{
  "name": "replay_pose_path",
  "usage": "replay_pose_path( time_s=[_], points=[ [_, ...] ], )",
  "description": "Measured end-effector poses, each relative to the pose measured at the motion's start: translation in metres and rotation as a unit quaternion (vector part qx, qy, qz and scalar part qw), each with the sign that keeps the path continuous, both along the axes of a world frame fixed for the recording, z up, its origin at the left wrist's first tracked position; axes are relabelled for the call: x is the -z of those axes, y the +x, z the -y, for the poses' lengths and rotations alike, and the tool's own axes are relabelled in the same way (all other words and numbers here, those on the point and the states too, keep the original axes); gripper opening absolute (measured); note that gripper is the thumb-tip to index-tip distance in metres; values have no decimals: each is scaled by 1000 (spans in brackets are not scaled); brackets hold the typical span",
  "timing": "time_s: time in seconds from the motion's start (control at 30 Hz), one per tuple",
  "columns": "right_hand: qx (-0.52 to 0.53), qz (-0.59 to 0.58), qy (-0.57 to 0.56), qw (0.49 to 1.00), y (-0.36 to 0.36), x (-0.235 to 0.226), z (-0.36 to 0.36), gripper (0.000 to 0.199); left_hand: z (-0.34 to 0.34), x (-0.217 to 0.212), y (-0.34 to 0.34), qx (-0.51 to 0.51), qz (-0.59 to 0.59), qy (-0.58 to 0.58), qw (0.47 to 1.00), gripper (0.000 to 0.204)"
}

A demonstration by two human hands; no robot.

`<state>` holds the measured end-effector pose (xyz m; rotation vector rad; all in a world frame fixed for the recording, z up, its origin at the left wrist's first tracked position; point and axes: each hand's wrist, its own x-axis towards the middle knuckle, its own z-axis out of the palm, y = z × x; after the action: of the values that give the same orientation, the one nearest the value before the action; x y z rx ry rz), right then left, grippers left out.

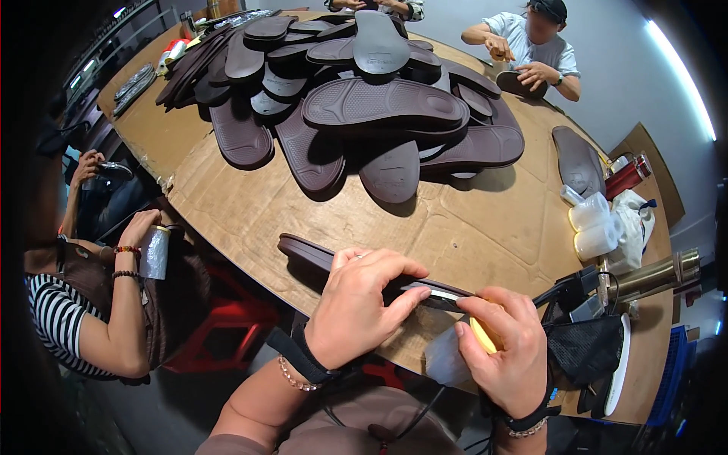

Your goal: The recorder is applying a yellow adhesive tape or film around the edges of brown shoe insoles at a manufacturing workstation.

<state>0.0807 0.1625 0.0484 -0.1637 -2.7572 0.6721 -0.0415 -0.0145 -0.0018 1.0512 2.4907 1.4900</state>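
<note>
Hands work 1 dark brown sole (334, 262) at the near edge of the cardboard-covered worktop (485, 227).

The left hand (356, 307) clamps the sole on edge; the right hand (504, 345) pinches a pale yellow block (483, 334) against its end. A large heap of soles (356, 98) at the worktop's far side suggests much work remains, though done and undone cannot be told apart.
</note>
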Motion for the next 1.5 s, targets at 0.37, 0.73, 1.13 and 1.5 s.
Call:
replay_pose_path(
  time_s=[0.37, 0.73, 1.13, 1.5],
  points=[
    [-20, -43, 25, 999, 14, 8, -6, 32, 4, 2, 4, 6, 3, -17, 1000, 19],
    [-7, -47, 36, 998, 12, 10, -7, 30, 6, 1, 6, 11, -23, -16, 1000, 19],
    [10, -35, 93, 995, 12, 0, 3, 30, 7, 0, 7, 13, -29, -21, 999, 19],
    [21, -27, 137, 990, 10, 3, 6, 30, 8, 3, 9, 17, -59, -24, 998, 17]
  ],
)
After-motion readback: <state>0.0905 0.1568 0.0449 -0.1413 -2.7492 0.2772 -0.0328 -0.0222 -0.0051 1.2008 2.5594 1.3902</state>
